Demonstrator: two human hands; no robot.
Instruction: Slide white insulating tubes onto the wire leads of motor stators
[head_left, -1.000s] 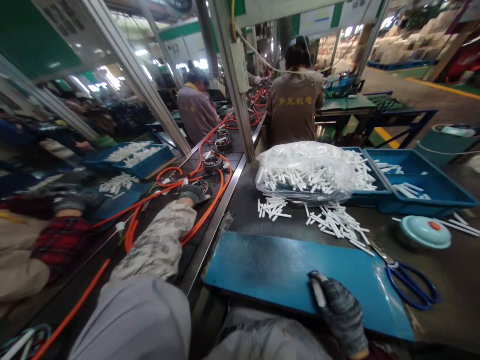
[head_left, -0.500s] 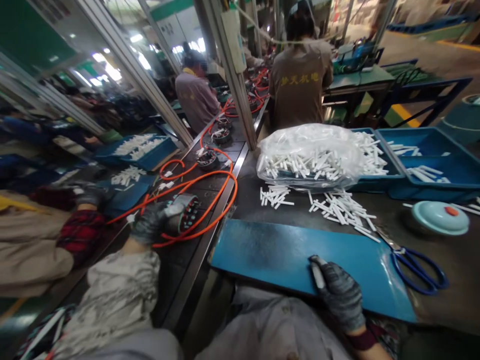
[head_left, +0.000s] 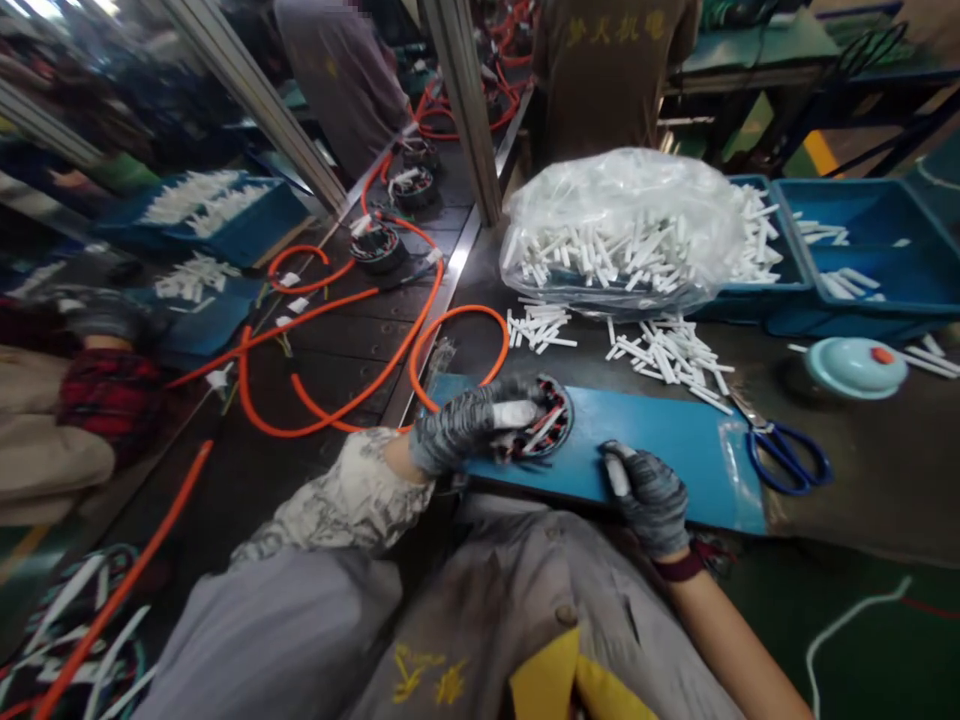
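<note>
My left hand (head_left: 476,425), in a grey knit glove with a white-covered thumb, grips a round motor stator (head_left: 553,418) by its near side. The stator rests on or just above the blue mat (head_left: 660,425), its windings and a white sleeve showing inside the ring. To the right, my right hand (head_left: 646,492), also gloved, is closed over the mat's near edge, thumb against curled fingers. Whatever it may hold is hidden. Blue-handled scissors (head_left: 787,455) lie beyond the mat's right end. Loose white sleeves (head_left: 671,350) lie behind the mat.
A clear plastic bag (head_left: 615,230) of white sleeves leans over blue bins (head_left: 892,260). A light-blue lidded bowl (head_left: 856,367) stands at right. Orange cables (head_left: 337,425) and several stators (head_left: 377,245) occupy the line at left. A co-worker's gloved hand (head_left: 101,312) is far left.
My left hand has brought the stator from the line at left onto the blue mat, its orange cable trailing. The view has tipped downward. My right hand stays closed near the mat.
</note>
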